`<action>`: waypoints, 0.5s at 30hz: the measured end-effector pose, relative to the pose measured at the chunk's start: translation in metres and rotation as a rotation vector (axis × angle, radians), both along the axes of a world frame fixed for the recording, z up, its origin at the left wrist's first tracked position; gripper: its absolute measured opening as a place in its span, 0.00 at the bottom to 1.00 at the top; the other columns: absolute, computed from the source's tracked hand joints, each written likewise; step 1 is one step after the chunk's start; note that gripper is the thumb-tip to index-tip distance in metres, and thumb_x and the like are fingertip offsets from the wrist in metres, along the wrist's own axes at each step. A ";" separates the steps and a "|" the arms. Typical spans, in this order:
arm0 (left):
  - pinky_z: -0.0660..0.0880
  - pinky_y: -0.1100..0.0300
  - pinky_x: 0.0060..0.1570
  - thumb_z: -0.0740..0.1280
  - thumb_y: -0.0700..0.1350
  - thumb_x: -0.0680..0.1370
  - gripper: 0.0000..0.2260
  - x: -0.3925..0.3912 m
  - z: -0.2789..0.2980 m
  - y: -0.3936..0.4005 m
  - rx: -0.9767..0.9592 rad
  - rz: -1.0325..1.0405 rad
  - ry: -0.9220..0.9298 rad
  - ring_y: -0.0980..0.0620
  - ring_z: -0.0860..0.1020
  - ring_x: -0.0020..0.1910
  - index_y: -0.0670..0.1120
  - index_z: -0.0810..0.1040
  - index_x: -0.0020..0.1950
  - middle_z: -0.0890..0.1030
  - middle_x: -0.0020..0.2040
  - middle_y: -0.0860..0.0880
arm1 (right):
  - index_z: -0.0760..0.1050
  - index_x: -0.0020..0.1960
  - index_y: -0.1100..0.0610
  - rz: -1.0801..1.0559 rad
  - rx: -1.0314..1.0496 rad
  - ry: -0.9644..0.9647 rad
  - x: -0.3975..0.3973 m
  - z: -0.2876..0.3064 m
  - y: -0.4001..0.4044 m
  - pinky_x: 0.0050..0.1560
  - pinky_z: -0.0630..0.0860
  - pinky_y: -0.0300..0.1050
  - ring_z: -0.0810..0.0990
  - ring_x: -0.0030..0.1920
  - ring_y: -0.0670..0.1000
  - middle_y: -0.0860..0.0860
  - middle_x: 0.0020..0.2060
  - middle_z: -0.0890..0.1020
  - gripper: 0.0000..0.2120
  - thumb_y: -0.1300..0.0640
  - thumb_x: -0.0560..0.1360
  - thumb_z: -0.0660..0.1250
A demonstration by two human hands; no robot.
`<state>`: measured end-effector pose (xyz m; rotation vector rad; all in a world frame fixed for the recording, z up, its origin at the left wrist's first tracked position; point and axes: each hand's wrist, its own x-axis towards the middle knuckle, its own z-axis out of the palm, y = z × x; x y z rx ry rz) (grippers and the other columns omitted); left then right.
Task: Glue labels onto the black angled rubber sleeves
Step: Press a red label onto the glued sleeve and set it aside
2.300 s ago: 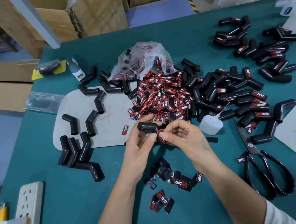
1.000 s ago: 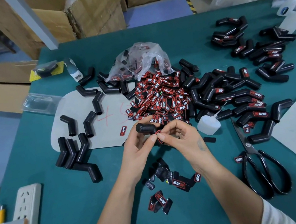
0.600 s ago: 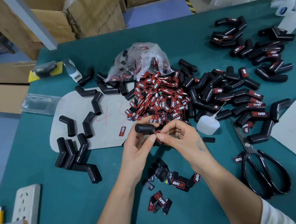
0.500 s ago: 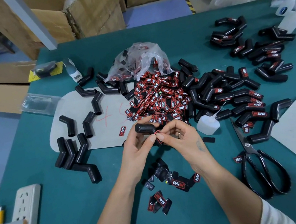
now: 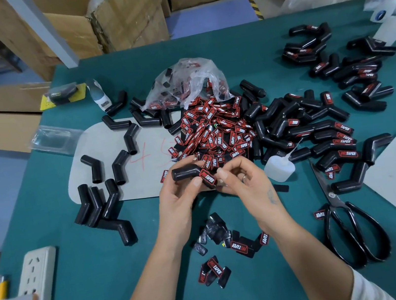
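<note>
Along the left edge of the green table (image 5: 58,288) lies a white power strip (image 5: 35,284), and beyond it a cluster of bare black angled sleeves (image 5: 101,204) rests partly on a grey card (image 5: 112,142) marked in red.

At the centre, the left hand (image 5: 176,200) grips one angled rubber sleeve (image 5: 187,173), fingers curled round its lower leg while the upper leg points left. A red and black TAPER label (image 5: 209,179) now sits face up on that lower leg. Half a second ago the right fingertips covered this spot and were pinching the label against the rubber; now they have lifted just clear, and the printing can be read. The right hand (image 5: 243,181) hovers just beside it, fingers curled and apparently holding nothing.

I take that to mean this sleeve is labelled, with perhaps a last press needed before it joins the finished ones.

Behind the hands spreads the heap of loose labels (image 5: 214,126), spilling from a clear plastic bag (image 5: 186,81). To the right of the hands stands a small white glue bottle (image 5: 279,169), then the pile of labelled sleeves (image 5: 332,133), and nearest me a pair of black scissors (image 5: 351,226).
</note>
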<state>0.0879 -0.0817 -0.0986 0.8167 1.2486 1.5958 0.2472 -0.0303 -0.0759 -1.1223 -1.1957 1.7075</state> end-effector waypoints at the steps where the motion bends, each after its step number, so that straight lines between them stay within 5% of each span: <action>1: 0.71 0.29 0.71 0.74 0.45 0.79 0.17 0.000 0.000 0.001 0.007 0.028 -0.023 0.38 0.79 0.66 0.49 0.80 0.68 0.82 0.66 0.40 | 0.81 0.46 0.49 -0.006 -0.003 -0.016 -0.001 0.000 0.000 0.57 0.85 0.50 0.86 0.51 0.52 0.53 0.47 0.86 0.06 0.52 0.81 0.72; 4: 0.67 0.26 0.72 0.75 0.43 0.76 0.16 0.001 0.000 0.003 0.030 0.095 -0.066 0.35 0.78 0.66 0.47 0.82 0.64 0.83 0.65 0.40 | 0.83 0.45 0.52 0.008 -0.020 -0.019 -0.003 0.001 -0.002 0.51 0.84 0.43 0.85 0.50 0.46 0.44 0.43 0.85 0.12 0.45 0.79 0.69; 7: 0.69 0.30 0.72 0.76 0.43 0.76 0.16 0.004 0.002 0.002 0.027 0.106 -0.045 0.37 0.80 0.65 0.46 0.83 0.63 0.83 0.65 0.39 | 0.86 0.46 0.50 0.022 -0.059 0.022 -0.002 0.001 -0.002 0.51 0.83 0.43 0.85 0.51 0.49 0.48 0.45 0.85 0.10 0.45 0.76 0.71; 15: 0.78 0.57 0.64 0.74 0.42 0.79 0.15 0.007 0.007 0.001 0.016 0.008 0.103 0.46 0.82 0.65 0.51 0.83 0.65 0.84 0.66 0.47 | 0.87 0.44 0.46 -0.032 -0.080 0.066 -0.005 -0.001 0.000 0.47 0.81 0.37 0.81 0.41 0.47 0.54 0.43 0.82 0.06 0.50 0.67 0.79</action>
